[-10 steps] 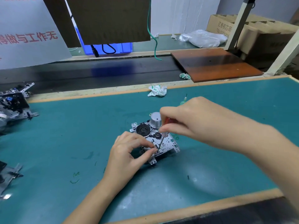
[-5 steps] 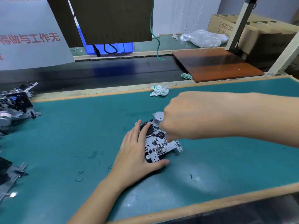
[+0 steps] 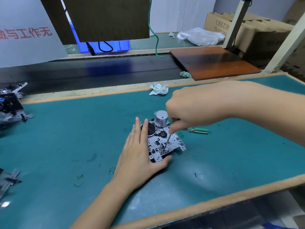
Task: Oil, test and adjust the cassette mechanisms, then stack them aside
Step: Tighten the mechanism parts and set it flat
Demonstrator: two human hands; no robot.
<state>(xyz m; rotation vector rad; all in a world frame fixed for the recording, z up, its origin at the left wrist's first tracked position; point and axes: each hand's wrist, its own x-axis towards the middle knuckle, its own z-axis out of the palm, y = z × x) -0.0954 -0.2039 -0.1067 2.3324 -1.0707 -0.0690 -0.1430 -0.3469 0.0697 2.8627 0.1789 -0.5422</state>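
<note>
A cassette mechanism (image 3: pixel 171 141), a silver metal plate with a black flywheel, belt and round silver motor (image 3: pixel 161 117), lies on the green mat (image 3: pixel 66 146) in the middle of the bench. My left hand (image 3: pixel 140 156) lies flat with straight fingers against its left side, thumb along its near edge. My right hand (image 3: pixel 189 111) grips a screwdriver (image 3: pixel 167 142) from above, the handle hidden in my fist. The thin shaft slants down and its tip touches the near part of the plate.
A green-handled screwdriver (image 3: pixel 198 130) lies on the mat right of the mechanism. More cassette mechanisms (image 3: pixel 11 104) are piled at the left edge, with others lower left (image 3: pixel 8 180). Crumpled paper (image 3: pixel 158 89) lies at the mat's far edge. A brown board (image 3: pixel 212 63) rests on the black conveyor.
My left hand went from pinching the mechanism's near corner to lying flat against its left side. My right hand turned over above the screwdriver, hiding its red handle.
</note>
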